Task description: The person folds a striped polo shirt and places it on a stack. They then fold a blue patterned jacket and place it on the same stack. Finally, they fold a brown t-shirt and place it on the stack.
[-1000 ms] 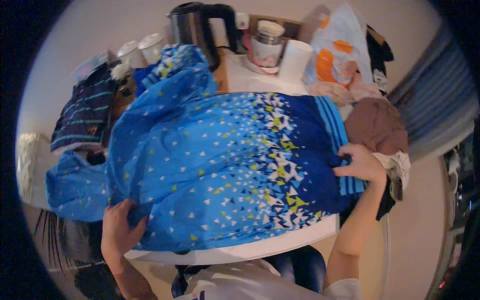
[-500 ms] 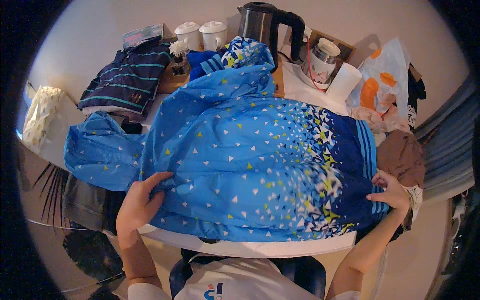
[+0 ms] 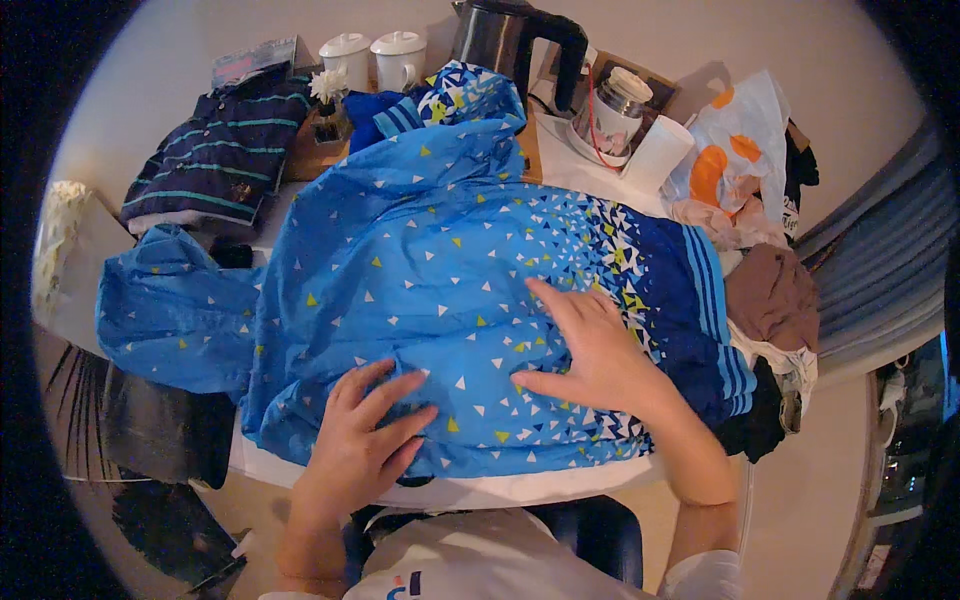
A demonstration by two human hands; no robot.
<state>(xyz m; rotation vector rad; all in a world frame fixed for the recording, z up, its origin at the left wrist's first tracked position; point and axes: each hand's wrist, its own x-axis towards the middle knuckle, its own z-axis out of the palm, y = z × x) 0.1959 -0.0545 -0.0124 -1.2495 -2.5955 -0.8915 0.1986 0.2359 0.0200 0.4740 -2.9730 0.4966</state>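
A bright blue jacket (image 3: 440, 260) with small white, yellow and dark triangles lies spread over a white table (image 3: 520, 490). Its hood (image 3: 465, 95) points away from me and one sleeve (image 3: 165, 310) hangs off the left side. My left hand (image 3: 365, 435) rests flat on the jacket near its front hem, fingers apart. My right hand (image 3: 590, 345) lies flat on the middle of the jacket, fingers spread and pointing left. Neither hand grips the fabric.
A folded dark striped shirt (image 3: 215, 155) lies at the back left. Behind the jacket stand two white lidded mugs (image 3: 375, 55), a small white flower (image 3: 327, 88), a black kettle (image 3: 510, 40), a glass jar (image 3: 612, 110) and a paper roll (image 3: 660, 150). A plastic bag (image 3: 735, 160) and brown clothes (image 3: 770, 295) pile up at the right.
Both hands have moved inward from the jacket's left and right edges onto its middle and now lie flat on it. The view has shifted so that the table sits more central.
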